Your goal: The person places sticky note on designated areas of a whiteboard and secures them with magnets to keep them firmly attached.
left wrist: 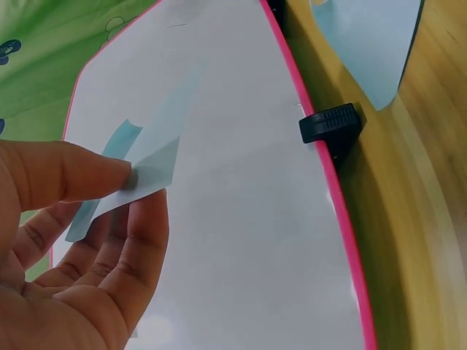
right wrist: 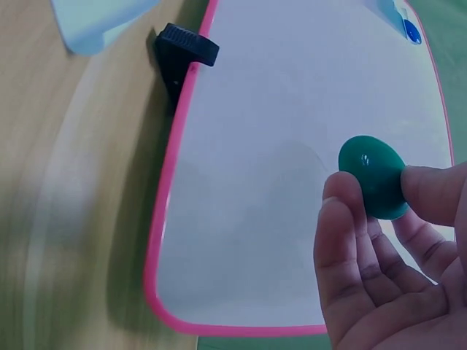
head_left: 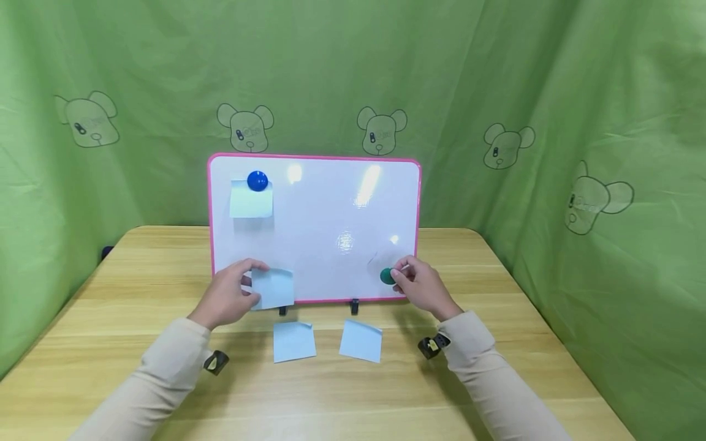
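My left hand [head_left: 228, 295] pinches a light blue sticky note [head_left: 274, 289] by its left side, in front of the lower left of a pink-framed whiteboard [head_left: 325, 239]. In the left wrist view the note [left wrist: 157, 157] is held between thumb and fingers, one edge curled up. Over the board's lower right, my right hand [head_left: 421, 283] holds a round green magnet [head_left: 388, 276] between thumb and fingertips; the right wrist view shows the magnet [right wrist: 372, 177] close up. At the board's upper left, a blue magnet [head_left: 257, 180] sits on the top edge of another note [head_left: 250, 201].
Two more light blue notes, a left one [head_left: 295, 342] and a right one [head_left: 361, 341], lie on the wooden table [head_left: 386, 404] before the board. Black feet [head_left: 355, 307] hold the board upright at its lower edge. A green curtain [head_left: 314, 73] hangs behind and around.
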A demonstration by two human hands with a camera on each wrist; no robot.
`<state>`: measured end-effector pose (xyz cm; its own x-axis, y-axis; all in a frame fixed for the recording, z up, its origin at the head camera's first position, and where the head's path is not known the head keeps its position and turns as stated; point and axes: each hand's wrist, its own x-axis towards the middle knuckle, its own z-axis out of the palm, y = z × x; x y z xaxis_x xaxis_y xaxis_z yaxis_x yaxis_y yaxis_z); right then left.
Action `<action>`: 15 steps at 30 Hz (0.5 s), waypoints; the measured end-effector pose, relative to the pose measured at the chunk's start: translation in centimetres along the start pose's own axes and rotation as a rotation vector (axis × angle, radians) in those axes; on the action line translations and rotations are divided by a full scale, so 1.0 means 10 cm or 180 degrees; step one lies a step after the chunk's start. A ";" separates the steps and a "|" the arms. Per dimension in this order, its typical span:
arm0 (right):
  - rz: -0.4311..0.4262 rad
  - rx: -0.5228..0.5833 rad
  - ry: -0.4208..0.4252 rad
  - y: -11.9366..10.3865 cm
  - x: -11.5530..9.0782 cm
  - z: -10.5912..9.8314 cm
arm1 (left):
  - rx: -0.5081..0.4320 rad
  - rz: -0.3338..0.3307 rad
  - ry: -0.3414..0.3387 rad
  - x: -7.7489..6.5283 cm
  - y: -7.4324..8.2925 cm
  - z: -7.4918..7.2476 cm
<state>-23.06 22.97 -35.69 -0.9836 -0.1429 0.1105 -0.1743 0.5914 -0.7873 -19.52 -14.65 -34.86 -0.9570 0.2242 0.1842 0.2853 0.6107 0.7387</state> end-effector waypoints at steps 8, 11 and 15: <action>0.0029 0.0023 0.0023 -0.10 0.05 0.00 | -0.0043 -0.0139 -0.0070 0.06 0.06 0.00; 0.0020 0.0048 0.0029 -0.11 0.08 0.00 | -0.0016 -0.0145 -0.0075 0.10 0.09 0.00; -0.0032 0.0089 0.0057 -0.12 0.12 0.02 | -0.0010 -0.0126 -0.0071 0.15 0.12 0.01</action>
<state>-24.03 21.91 -34.73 -0.9825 -0.1345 0.1292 -0.1832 0.5676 -0.8026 -20.57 -13.49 -33.80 -0.9661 0.2167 0.1404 0.2470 0.6170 0.7472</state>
